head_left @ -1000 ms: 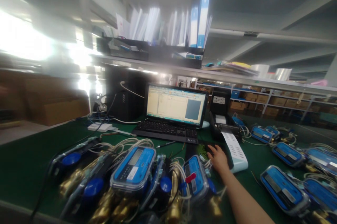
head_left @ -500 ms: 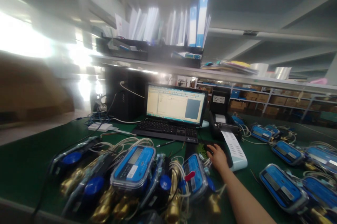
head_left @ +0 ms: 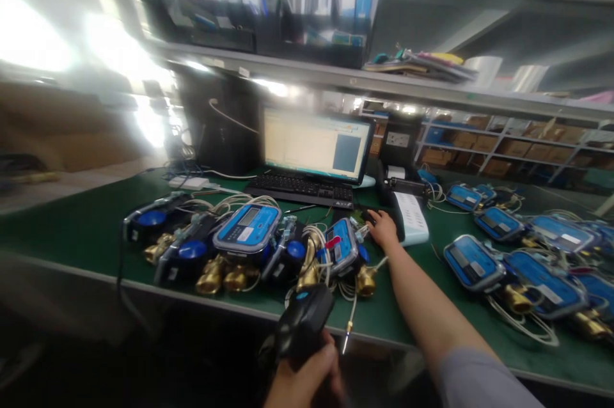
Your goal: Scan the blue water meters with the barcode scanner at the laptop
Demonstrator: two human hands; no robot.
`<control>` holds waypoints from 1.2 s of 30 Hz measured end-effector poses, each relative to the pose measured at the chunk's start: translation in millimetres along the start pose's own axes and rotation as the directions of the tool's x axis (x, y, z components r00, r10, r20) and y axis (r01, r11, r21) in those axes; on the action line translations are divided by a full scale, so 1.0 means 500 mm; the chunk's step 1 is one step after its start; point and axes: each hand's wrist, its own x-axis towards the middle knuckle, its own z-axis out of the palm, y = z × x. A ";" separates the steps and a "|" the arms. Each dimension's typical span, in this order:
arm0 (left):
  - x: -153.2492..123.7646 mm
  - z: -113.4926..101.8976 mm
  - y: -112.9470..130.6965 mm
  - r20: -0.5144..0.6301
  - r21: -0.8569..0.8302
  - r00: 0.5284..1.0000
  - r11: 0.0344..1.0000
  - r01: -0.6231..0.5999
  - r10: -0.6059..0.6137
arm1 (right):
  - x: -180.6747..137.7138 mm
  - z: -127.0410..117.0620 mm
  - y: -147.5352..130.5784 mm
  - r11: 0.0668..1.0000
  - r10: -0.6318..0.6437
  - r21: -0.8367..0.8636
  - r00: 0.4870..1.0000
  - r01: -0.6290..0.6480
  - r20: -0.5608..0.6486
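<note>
My right hand (head_left: 382, 229) reaches forward over the green table (head_left: 71, 229) and rests on a dark mouse (head_left: 369, 217) just in front of the black keyboard (head_left: 301, 188). My left hand (head_left: 303, 380) is at the bottom edge, closed around the handle of a black handheld scanner (head_left: 303, 322) held below the table's front edge. A cluster of blue-topped meters with brass fittings (head_left: 247, 229) lies between the two hands. The lit monitor (head_left: 316, 144) stands behind the keyboard.
A black label printer (head_left: 399, 152) with a white label strip (head_left: 410, 219) sits right of the monitor. Several more blue meters (head_left: 472, 261) lie along the right side. A black computer tower (head_left: 218, 126) stands left of the monitor, under a shelf (head_left: 307, 72) of folders.
The view has tilted down and pulled back. My left hand with the scanner has come into view at the bottom. My right hand stays on the mouse.
</note>
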 end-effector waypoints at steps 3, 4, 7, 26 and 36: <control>-0.002 0.019 -0.017 -0.024 0.074 0.999 0.997 0.027 -0.025 | -0.002 -0.004 0.000 1.000 0.007 0.007 1.000 -0.007 0.005; -0.004 0.025 -0.021 -0.032 0.083 0.999 0.996 0.039 -0.037 | -0.003 -0.006 -0.001 1.000 0.007 0.010 1.000 -0.007 0.005; -0.011 0.042 -0.038 -0.045 0.091 0.997 0.993 0.072 -0.069 | -0.004 -0.009 0.000 1.000 0.006 0.020 1.000 -0.006 0.007; 0.011 0.090 -0.062 -0.185 0.047 0.983 0.999 0.009 -0.001 | -0.002 -0.008 0.001 0.998 0.026 0.053 0.999 -0.027 0.025; 0.021 0.080 -0.069 -0.166 0.067 0.986 0.998 0.016 -0.005 | -0.001 -0.013 -0.003 0.998 0.032 0.047 0.999 -0.034 0.043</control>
